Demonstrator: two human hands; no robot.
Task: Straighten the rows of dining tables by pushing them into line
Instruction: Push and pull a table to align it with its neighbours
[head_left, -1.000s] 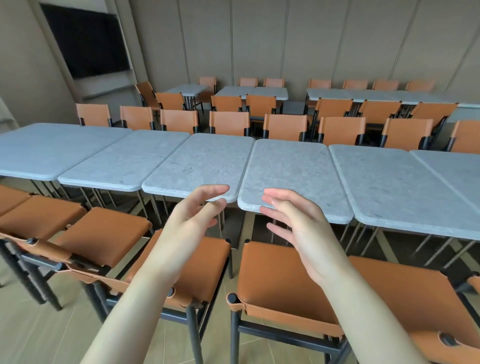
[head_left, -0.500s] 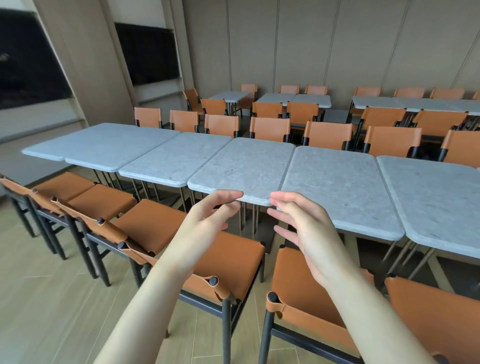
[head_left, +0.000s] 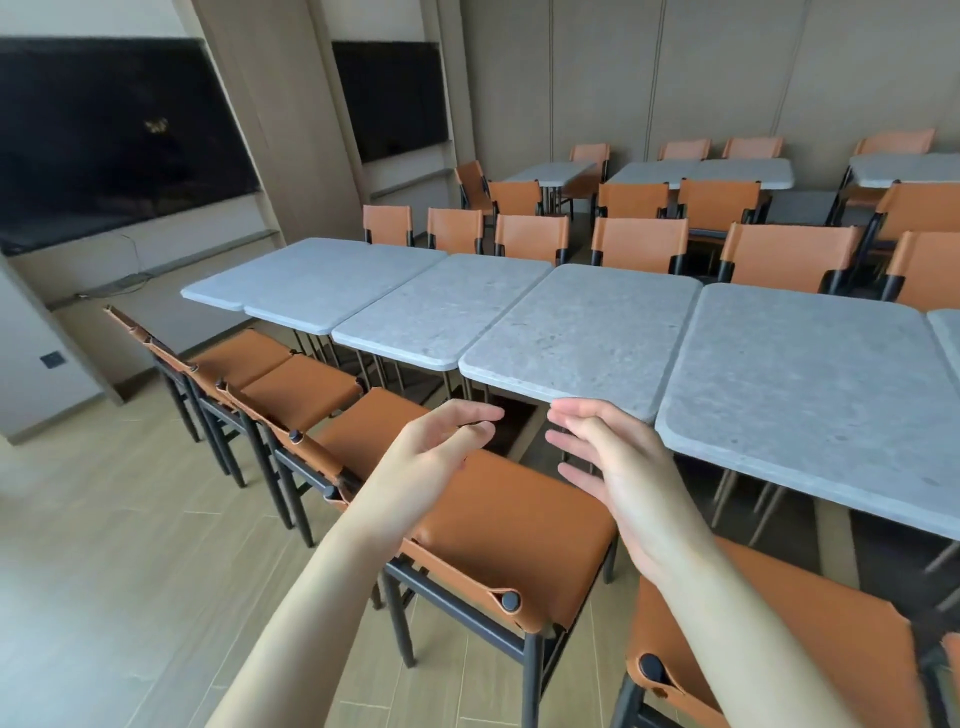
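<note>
Head view | grey stone-look tables (head_left: 582, 332) — near edges stepped | left hand (head_left: 431, 457), right hand (head_left: 613, 457) — loosely spread, empty

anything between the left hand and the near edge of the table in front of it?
Nothing. In the head view, the left hand hovers short of the table edge; only the orange chair seat lies below the gap.

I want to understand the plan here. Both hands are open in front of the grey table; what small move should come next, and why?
Probably bring both hands forward onto the near edge of the grey table. The left hand and right hand hover open, and that table's near edge sits out of line with the neighbouring table.
</note>
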